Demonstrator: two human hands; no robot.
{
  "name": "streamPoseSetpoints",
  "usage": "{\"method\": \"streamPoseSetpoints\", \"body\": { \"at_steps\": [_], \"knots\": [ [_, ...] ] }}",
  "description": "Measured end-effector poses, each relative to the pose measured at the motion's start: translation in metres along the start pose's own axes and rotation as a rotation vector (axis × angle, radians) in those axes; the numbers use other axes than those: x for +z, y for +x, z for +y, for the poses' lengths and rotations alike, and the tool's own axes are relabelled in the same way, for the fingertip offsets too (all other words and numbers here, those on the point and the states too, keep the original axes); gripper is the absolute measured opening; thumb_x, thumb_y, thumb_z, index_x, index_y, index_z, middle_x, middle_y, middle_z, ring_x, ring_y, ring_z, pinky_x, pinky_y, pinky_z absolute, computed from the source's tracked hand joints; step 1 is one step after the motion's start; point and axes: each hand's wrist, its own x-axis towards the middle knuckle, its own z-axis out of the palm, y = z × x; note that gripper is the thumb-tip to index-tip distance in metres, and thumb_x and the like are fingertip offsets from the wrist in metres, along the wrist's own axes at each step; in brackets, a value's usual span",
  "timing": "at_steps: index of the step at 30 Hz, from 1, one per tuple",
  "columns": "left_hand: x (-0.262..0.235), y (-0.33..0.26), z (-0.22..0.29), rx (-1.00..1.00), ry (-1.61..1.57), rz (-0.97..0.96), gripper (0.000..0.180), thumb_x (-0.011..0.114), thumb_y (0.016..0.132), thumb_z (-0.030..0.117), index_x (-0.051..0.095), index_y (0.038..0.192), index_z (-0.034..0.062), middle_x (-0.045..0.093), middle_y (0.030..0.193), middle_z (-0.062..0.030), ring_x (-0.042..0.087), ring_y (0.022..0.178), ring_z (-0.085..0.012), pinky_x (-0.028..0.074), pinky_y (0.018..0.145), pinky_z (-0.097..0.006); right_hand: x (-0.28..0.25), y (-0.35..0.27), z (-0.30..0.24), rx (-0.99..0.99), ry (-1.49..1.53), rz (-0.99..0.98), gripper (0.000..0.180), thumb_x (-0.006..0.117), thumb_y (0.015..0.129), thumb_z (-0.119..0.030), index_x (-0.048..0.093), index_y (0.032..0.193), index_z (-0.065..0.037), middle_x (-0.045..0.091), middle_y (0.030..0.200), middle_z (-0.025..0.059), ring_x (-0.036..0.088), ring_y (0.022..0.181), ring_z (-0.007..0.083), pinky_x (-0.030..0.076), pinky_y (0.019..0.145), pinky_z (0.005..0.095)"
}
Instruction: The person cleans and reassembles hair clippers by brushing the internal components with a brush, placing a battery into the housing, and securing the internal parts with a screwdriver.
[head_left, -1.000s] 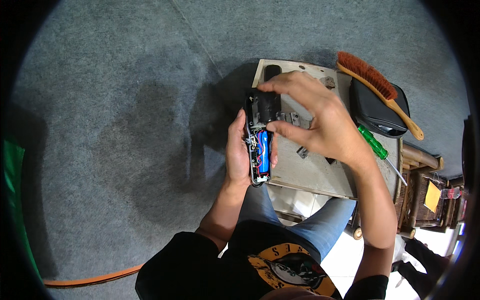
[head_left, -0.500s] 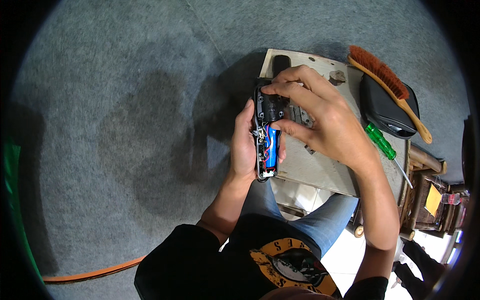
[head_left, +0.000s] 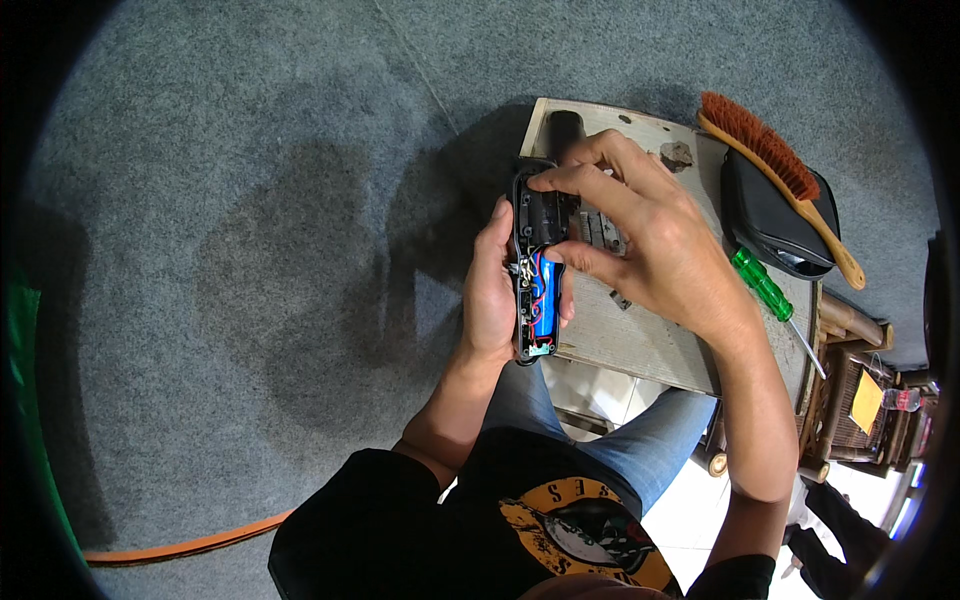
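Note:
An opened black handheld device, which looks like a hair clipper (head_left: 521, 290), rests upright along my left hand (head_left: 488, 290). The left thumb lies along its left edge and the fingers wrap behind it. Its lower half shows a blue cylindrical battery (head_left: 545, 300) with red wires and small circuit parts. My right hand (head_left: 655, 225) reaches over from the right. Its thumb and index finger pinch a black cylindrical inner part, likely the motor (head_left: 541, 215), in the upper half of the housing. The right hand's other fingers are curled and partly hide the table behind.
Under my hands is a pale wooden table (head_left: 650, 355) with small metal pieces (head_left: 600, 230) and a dark oblong part (head_left: 565, 128). To the right lie a green-handled screwdriver (head_left: 762, 283), a black zip case (head_left: 765, 215) and a red-bristled brush (head_left: 760, 145) resting on the case.
The device has shifted very slightly right in my left hand's grip and tilted a little. Both hands otherwise keep the same hold.

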Motion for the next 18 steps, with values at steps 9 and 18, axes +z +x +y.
{"method": "streamPoseSetpoints", "body": {
  "at_steps": [9,18],
  "knots": [
    [0.016,-0.005,0.004,0.086,0.227,0.072,0.037,0.06,0.113,0.037,0.048,0.13,0.0066,0.068,0.092,-0.0105,0.065,0.051,-0.0145,0.056,0.044,-0.028,-0.01,0.001,-0.001,0.021,0.151,-0.056,0.059,0.087,0.079,-0.004,0.072,0.136,-0.005,0.066,0.123,0.0108,0.068,0.112,0.0294,0.057,0.098,0.0454],
    [0.035,-0.005,0.012,0.052,0.437,0.063,0.053,0.053,0.108,0.033,0.044,0.147,-0.0016,0.064,0.072,-0.0146,0.063,0.045,-0.0196,0.054,0.04,-0.031,-0.004,-0.001,0.006,0.15,0.312,-0.013,0.039,0.076,0.099,-0.016,0.069,0.134,0.001,0.07,0.114,0.0176,0.073,0.103,0.0283,0.06,0.09,0.0415]
  ]
}}
